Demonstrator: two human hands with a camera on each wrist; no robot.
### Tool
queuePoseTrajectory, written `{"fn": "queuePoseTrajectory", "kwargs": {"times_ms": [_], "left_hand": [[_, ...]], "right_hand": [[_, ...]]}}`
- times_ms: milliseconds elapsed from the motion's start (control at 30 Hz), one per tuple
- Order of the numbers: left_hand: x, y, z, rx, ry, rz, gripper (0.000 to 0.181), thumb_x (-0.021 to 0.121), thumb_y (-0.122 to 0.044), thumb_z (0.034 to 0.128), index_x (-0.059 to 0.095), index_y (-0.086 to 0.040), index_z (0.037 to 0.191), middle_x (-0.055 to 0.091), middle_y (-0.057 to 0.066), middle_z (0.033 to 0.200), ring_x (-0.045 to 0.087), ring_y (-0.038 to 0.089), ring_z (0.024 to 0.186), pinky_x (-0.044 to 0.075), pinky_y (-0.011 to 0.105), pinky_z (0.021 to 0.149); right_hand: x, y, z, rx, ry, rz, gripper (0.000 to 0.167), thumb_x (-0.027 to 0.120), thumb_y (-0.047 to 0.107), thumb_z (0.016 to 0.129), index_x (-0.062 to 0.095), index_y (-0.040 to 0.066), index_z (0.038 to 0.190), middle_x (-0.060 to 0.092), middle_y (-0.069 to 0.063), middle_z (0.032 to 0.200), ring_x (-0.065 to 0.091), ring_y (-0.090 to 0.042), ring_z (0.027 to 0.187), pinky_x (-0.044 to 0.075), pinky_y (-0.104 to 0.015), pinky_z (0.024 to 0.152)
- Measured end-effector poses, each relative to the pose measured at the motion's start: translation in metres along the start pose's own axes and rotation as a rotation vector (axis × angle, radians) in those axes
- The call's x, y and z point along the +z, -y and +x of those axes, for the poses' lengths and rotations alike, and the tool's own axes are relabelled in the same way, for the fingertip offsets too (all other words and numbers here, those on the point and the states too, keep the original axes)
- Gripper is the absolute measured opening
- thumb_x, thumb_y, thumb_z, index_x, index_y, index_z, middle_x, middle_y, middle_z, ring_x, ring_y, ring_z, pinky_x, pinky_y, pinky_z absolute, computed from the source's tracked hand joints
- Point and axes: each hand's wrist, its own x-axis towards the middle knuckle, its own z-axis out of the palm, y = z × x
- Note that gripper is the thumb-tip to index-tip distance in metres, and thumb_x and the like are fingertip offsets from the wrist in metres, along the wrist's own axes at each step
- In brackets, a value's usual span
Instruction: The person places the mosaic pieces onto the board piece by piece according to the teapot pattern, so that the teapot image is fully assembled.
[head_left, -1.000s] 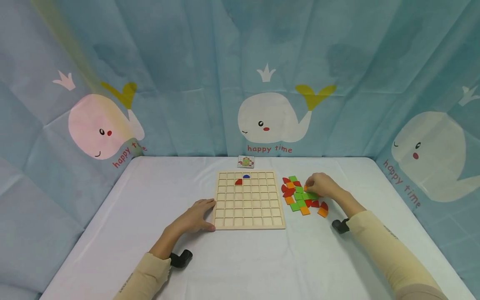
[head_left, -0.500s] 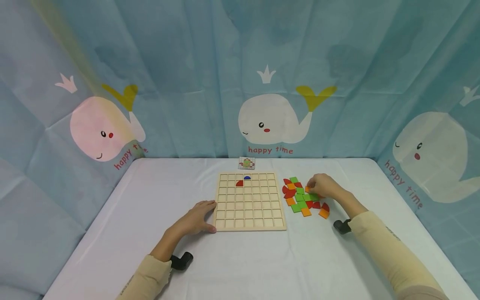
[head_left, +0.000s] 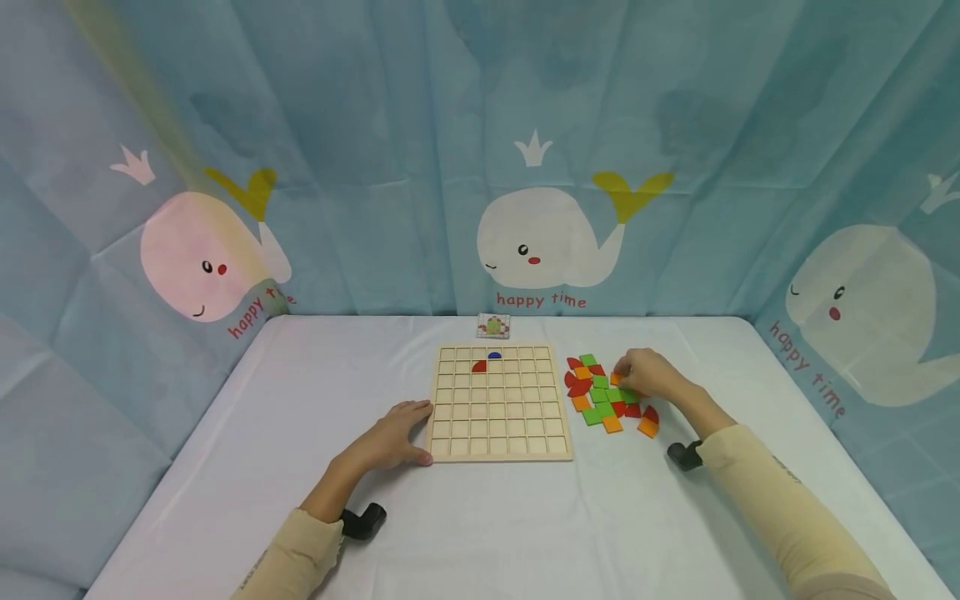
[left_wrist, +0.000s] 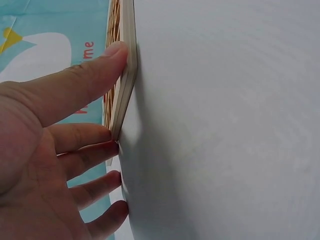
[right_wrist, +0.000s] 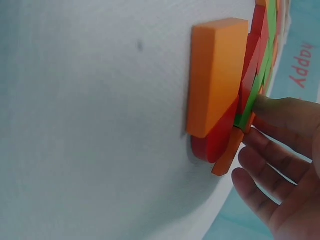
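Observation:
A wooden grid board lies flat, with a red quarter-round piece and a blue half-round piece in its upper cells. My left hand rests at the board's left side, thumb by the near corner; in the left wrist view the thumb of that hand touches the board's edge and its fingers are extended. Right of the board, my right hand pinches a small orange piece at the pile. In the right wrist view, the thumb of this hand touches a green piece.
Loose green, red and orange pieces lie close together, some overlapping, right of the board. A small patterned card lies behind the board. A whale-print curtain stands around the white table.
The head view has shifted slightly, so everything sits a little lower than a second ago. Both hands keep nearly the same places; the right fingers move only slightly over the pile.

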Motion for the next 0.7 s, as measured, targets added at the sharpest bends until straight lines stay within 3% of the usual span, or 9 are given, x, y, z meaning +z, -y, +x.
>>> {"fn": "queuePoseTrajectory", "kwargs": {"times_ms": [367, 533, 700], "left_hand": [[0.000, -0.001, 0.001, -0.018, -0.001, -0.007, 0.089, 0.085, -0.020, 0.0719, 0.041, -0.002, 0.147, 0.037, 0.014, 0.155, 0.025, 0.039, 0.147, 0.026, 0.059, 0.116], [0.000, -0.001, 0.001, -0.010, -0.003, -0.005, 0.088, 0.085, -0.020, 0.0727, 0.041, -0.002, 0.147, 0.037, 0.015, 0.155, 0.025, 0.040, 0.147, 0.025, 0.058, 0.117], [0.000, -0.001, 0.001, -0.013, -0.001, 0.001, 0.088, 0.085, -0.020, 0.0727, 0.041, -0.003, 0.147, 0.038, 0.015, 0.155, 0.025, 0.040, 0.147, 0.026, 0.059, 0.116]], "right_hand": [[-0.005, 0.002, 0.001, -0.008, -0.024, 0.041, 0.029, 0.068, 0.012, 0.087, 0.069, -0.003, 0.113, 0.068, -0.018, 0.111, 0.059, -0.026, 0.091, 0.056, -0.044, 0.088], [-0.012, 0.009, 0.006, -0.008, -0.033, 0.009, 0.029, 0.071, 0.014, 0.087, 0.070, -0.001, 0.112, 0.068, -0.016, 0.109, 0.059, -0.028, 0.095, 0.054, -0.047, 0.093], [-0.015, 0.021, 0.009, -0.064, -0.047, -0.032, 0.027, 0.071, 0.012, 0.087, 0.072, -0.001, 0.110, 0.068, -0.014, 0.102, 0.059, -0.026, 0.091, 0.054, -0.046, 0.091]]}}
